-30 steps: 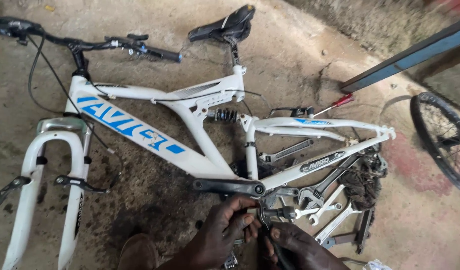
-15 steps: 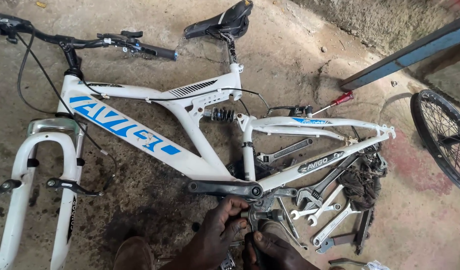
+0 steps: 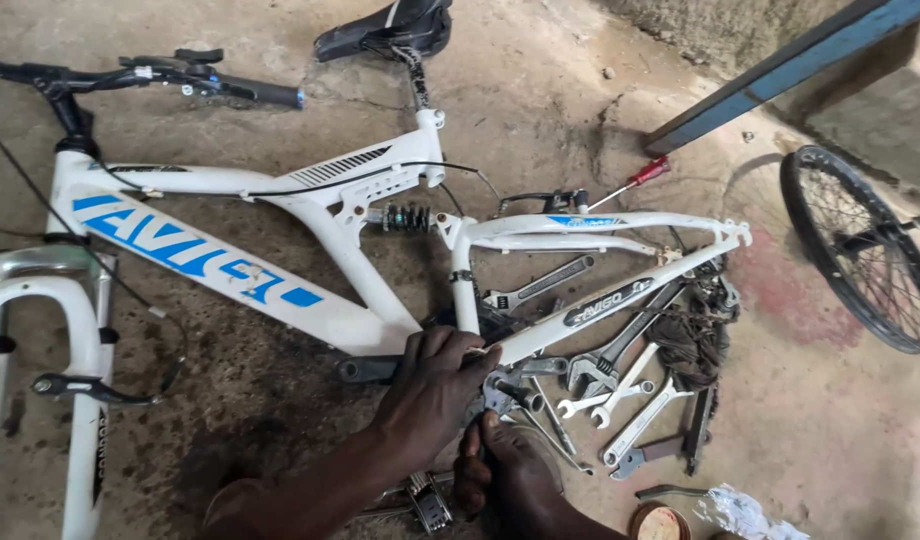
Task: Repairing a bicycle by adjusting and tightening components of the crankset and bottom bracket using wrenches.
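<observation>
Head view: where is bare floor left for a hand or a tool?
Bare floor lies between the bike frame and the loose wheel, and above the rear stays toward the blue beam. Crowded: the wrench pile beside both hands.

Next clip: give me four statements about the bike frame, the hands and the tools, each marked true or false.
1. The white bike frame lies on the ground without wheels. True.
2. The left hand rests by the crank area. True.
3. The loose wheel lies left of the handlebar. False: it lies at the far right.
4. The spanners hang on a wall rack. False: they lie on the ground beside the frame.
</observation>
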